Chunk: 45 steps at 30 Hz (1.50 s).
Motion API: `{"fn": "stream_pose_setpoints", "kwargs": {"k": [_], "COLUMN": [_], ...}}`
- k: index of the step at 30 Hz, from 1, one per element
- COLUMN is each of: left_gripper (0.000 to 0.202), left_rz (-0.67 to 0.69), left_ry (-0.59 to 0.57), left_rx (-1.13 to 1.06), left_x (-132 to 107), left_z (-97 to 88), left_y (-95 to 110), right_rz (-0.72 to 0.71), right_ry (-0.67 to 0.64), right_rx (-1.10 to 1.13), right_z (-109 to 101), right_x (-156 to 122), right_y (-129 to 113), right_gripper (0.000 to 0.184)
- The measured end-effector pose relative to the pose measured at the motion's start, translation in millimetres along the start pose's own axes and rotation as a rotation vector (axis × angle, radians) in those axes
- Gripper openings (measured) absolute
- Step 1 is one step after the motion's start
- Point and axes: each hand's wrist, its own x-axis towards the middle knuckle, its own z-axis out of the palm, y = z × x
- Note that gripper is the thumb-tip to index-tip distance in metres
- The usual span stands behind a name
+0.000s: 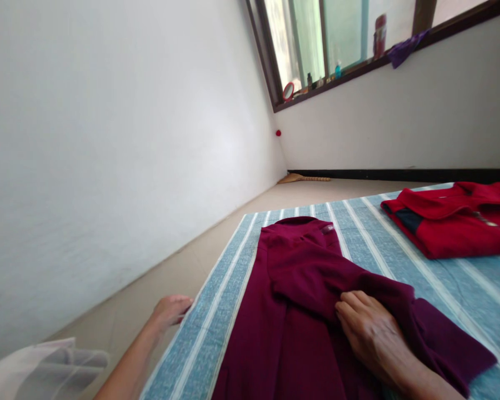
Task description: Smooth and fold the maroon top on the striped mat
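A maroon jacket (300,333) lies on a blue-and-white striped cloth (208,328), its collar pointing away from me and one long side folded in. Its sleeve (445,339) stretches across to the right. My right hand (370,330) is on that sleeve, fingers curled into the fabric near the jacket's middle. At the striped cloth's left edge is my left hand (173,310), fingers stretched toward the edge with a small gap to the thumb. No garment is in it. Whether its fingertips touch the cloth I cannot tell.
A folded red jacket (462,222) with dark panels lies on the right. White walls (129,139) meet at the far corner, where a broom (302,178) lies on the floor. A window sill holds a flask (380,36), mirror (288,91) and purple cloth (406,51). Pale fabric (45,369) is at lower left.
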Motion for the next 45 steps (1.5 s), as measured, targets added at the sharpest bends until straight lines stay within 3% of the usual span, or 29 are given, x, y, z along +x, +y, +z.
{"fn": "stream_pose_setpoints", "kwargs": {"k": [3,6,11,14,20,28,35,45], "left_gripper": [0.024,0.012,0.014,0.011,0.016,0.018,0.015,0.014], "left_rz": [0.128,0.304,0.596,0.697,0.696,0.659,0.811,1.003], "left_ry": [0.124,0.144,-0.023,-0.128,-0.166,-0.122,-0.006,0.049], "left_rx": [0.119,0.140,0.126,0.102,0.061,0.076,0.150,0.228], "left_x": [16.5,22.6,4.3,-14.0,-37.5,-40.3,-41.3,-39.8], "left_z": [-0.6,14.0,55.8,75.2,95.8,106.7,113.0,117.7], "left_y": [19.2,48.3,96.9,108.2,92.3,78.3,73.6,75.2], "right_rz": [0.006,-0.008,-0.033,-0.037,-0.035,-0.047,-0.065,-0.076], "right_ry": [-0.014,-0.017,-0.006,-0.003,-0.014,0.008,0.023,0.020], "right_rx": [0.006,0.004,-0.011,-0.015,-0.016,-0.036,-0.060,-0.081], "right_z": [0.2,-0.4,-1.0,-0.6,-0.3,-1.9,-4.1,-7.6], "right_x": [-0.5,-1.1,-1.9,-2.4,-2.9,-2.5,-0.8,-0.1], "right_y": [0.5,1.5,3.6,4.6,4.3,3.8,3.0,2.9], "right_gripper": [0.027,0.027,0.027,0.026,0.025,0.027,0.029,0.030]}}
